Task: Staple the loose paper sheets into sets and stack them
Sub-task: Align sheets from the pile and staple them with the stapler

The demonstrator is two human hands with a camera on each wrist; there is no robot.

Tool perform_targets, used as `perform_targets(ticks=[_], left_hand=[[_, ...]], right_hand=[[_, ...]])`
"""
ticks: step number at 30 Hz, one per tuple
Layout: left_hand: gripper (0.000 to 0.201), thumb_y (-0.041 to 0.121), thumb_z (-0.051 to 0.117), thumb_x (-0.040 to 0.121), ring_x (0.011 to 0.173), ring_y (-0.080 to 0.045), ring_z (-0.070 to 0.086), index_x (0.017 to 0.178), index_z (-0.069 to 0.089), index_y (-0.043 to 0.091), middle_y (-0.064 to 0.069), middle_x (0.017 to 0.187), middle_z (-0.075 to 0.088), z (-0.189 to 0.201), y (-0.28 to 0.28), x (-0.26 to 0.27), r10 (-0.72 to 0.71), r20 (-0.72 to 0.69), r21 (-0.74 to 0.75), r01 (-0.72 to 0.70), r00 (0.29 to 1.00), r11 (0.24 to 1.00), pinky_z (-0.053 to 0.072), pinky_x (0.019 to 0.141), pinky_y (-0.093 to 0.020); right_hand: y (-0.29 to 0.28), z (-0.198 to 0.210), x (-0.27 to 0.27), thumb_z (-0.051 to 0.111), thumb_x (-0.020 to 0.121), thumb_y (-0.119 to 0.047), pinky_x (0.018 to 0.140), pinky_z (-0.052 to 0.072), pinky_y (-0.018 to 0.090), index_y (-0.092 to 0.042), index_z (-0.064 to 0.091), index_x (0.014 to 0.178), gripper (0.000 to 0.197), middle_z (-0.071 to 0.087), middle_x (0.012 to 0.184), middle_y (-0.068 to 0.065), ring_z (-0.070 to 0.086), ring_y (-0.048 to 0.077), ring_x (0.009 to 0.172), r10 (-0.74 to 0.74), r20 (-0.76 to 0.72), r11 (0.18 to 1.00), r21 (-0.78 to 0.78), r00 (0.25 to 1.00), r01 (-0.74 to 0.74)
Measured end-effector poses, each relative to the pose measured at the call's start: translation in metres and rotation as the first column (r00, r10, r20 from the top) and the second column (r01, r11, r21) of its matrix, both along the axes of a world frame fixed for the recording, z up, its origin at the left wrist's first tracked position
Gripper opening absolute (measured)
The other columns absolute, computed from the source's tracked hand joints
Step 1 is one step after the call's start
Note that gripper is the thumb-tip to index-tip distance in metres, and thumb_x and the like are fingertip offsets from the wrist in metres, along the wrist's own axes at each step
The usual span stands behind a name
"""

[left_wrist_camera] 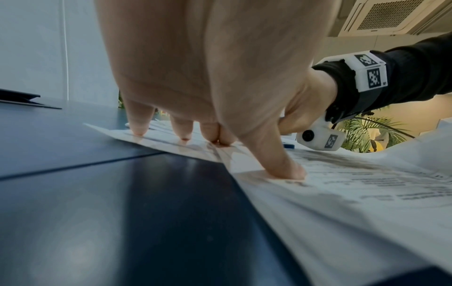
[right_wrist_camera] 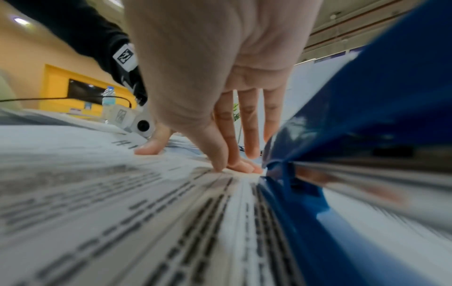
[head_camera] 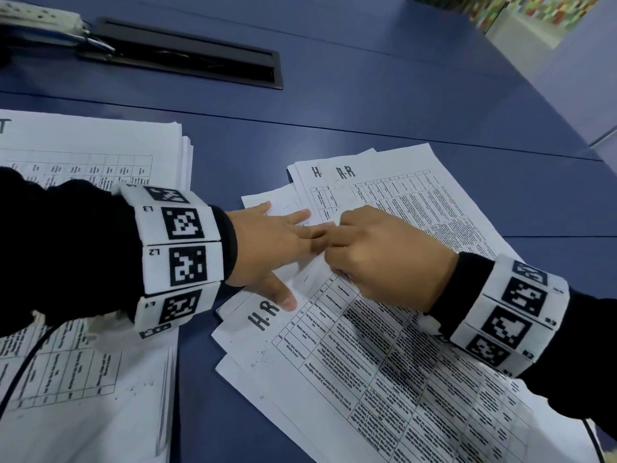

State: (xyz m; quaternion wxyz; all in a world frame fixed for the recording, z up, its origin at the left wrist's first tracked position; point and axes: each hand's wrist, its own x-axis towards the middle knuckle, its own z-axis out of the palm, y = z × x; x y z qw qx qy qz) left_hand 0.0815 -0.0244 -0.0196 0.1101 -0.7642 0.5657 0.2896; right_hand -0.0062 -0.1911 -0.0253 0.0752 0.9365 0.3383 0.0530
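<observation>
1. Left hand (head_camera: 267,248): flat, fingers straight and spread, pressing down on the loose paper sheets (head_camera: 367,345). Left wrist view shows the fingertips (left_wrist_camera: 138,131) and thumb planted on the paper; it grips nothing.
2. Right hand (head_camera: 384,255): directly beside the left, the fingers of the two hands meeting. Fingers bent downward onto the sheets. Right wrist view shows thumb and forefinger close together at a sheet's edge, other fingers straight; whether paper is actually pinched, cannot tell.
3. Loose paper sheets: fanned and overlapping under both hands, spreading from beyond the fingertips back toward the person's right sleeve. Printed tables; "H.R" lettering just beneath the left thumb, further headed pages past the fingertips.
4. Stacked papers (head_camera: 100,155): squared-up pile under and behind the left forearm, on the side away from the right hand. Nearer pile (head_camera: 100,396) lies below the left wrist.
5. Blue table (head_camera: 334,111) carries everything. Black cable slot (head_camera: 187,55) well beyond the left hand.
6. Both wrists wear white marker bands (head_camera: 180,242) over black sleeves.
7. Stapler: not found in any view.
</observation>
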Motion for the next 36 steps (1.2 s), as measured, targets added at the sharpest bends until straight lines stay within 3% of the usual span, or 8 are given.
perform_targets(ticks=[6, 8, 11, 15, 24, 30, 34, 36], left_hand=[[0.078, 0.063, 0.052, 0.081, 0.143, -0.012, -0.019, 0.146, 0.021, 0.035, 0.022, 0.155, -0.008, -0.001, 0.0, -0.002, 0.009, -0.009, -0.028, -0.009, 1.0, 1.0, 0.003, 0.117, -0.053], [0.076, 0.064, 0.053, 0.081, 0.143, -0.011, -0.019, 0.145, 0.025, 0.035, 0.021, 0.156, -0.003, -0.001, 0.001, -0.001, 0.015, -0.007, -0.032, -0.016, 1.0, 0.999, 0.002, 0.117, -0.053], [0.089, 0.064, 0.052, 0.081, 0.143, -0.012, -0.018, 0.149, 0.003, 0.034, 0.023, 0.154, -0.013, 0.0, 0.0, -0.001, 0.006, -0.002, -0.023, -0.006, 1.0, 1.0, 0.002, 0.117, -0.052], [0.102, 0.066, 0.05, 0.08, 0.143, -0.012, -0.02, 0.146, -0.021, 0.033, 0.022, 0.151, -0.026, -0.002, 0.0, 0.002, 0.006, 0.012, -0.002, -0.006, 1.0, 1.0, 0.002, 0.117, -0.051], [0.101, 0.068, 0.048, 0.08, 0.142, -0.012, -0.021, 0.145, -0.021, 0.034, 0.021, 0.151, -0.027, -0.001, 0.0, 0.0, 0.002, 0.019, 0.02, -0.003, 1.0, 1.0, 0.001, 0.117, -0.051], [0.093, 0.065, 0.049, 0.081, 0.143, -0.014, -0.02, 0.148, -0.007, 0.034, 0.022, 0.153, -0.018, 0.002, 0.0, -0.003, 0.004, 0.011, 0.013, -0.004, 1.0, 1.0, 0.003, 0.117, -0.053], [0.098, 0.064, 0.052, 0.082, 0.143, -0.013, -0.019, 0.148, -0.014, 0.032, 0.02, 0.153, -0.021, 0.0, 0.0, -0.001, 0.006, 0.024, 0.006, -0.006, 1.0, 1.0, 0.003, 0.117, -0.053], [0.101, 0.066, 0.051, 0.081, 0.143, -0.013, -0.02, 0.145, -0.021, 0.034, 0.02, 0.152, -0.025, -0.001, 0.0, 0.0, 0.002, 0.019, 0.008, -0.002, 1.0, 1.0, 0.003, 0.117, -0.054]], right_hand=[[0.014, -0.008, -0.002, 0.064, 0.065, 0.006, 0.056, 0.051, 0.038, -0.006, 0.065, 0.069, 0.013, 0.064, 0.079, 0.007, 0.061, 0.029, 0.073, 0.081, -0.014, 0.997, 0.002, 0.997, -0.081], [0.017, -0.009, 0.001, 0.068, 0.062, 0.006, 0.054, 0.05, 0.036, -0.007, 0.065, 0.07, 0.015, 0.063, 0.077, 0.007, 0.06, 0.028, 0.069, 0.064, -0.012, 0.998, 0.008, 0.998, -0.064], [0.008, -0.003, 0.004, 0.074, 0.056, 0.008, 0.048, 0.048, 0.032, -0.009, 0.06, 0.062, 0.023, 0.061, 0.069, 0.006, 0.053, 0.026, 0.056, 0.042, 0.002, 0.997, 0.062, 0.999, -0.042], [-0.01, 0.005, 0.0, 0.074, 0.065, 0.004, 0.047, 0.048, 0.035, -0.011, 0.059, 0.061, 0.022, 0.057, 0.064, 0.003, 0.05, 0.027, 0.055, -0.033, -0.031, 0.997, 0.066, 0.999, 0.035], [-0.004, 0.002, -0.007, 0.071, 0.066, 0.001, 0.052, 0.046, 0.035, -0.01, 0.06, 0.064, 0.015, 0.057, 0.068, 0.004, 0.05, 0.025, 0.058, -0.051, 0.047, 0.998, -0.019, 0.998, 0.052], [0.006, 0.001, -0.007, 0.052, 0.071, 0.002, 0.057, 0.041, 0.031, -0.012, 0.057, 0.065, 0.016, 0.057, 0.069, 0.005, 0.051, 0.023, 0.062, -0.007, 0.104, 0.99, -0.143, 0.995, 0.022], [0.003, 0.0, -0.005, 0.067, 0.063, 0.006, 0.056, 0.04, 0.028, -0.009, 0.061, 0.072, 0.019, 0.06, 0.071, 0.004, 0.05, 0.021, 0.061, -0.16, -0.081, 0.979, 0.113, 0.984, 0.168], [0.002, 0.004, -0.005, 0.059, 0.072, 0.0, 0.055, 0.043, 0.03, -0.011, 0.058, 0.07, 0.012, 0.057, 0.069, 0.001, 0.042, 0.016, 0.064, -0.244, -0.209, 0.936, 0.204, 0.947, 0.286]])
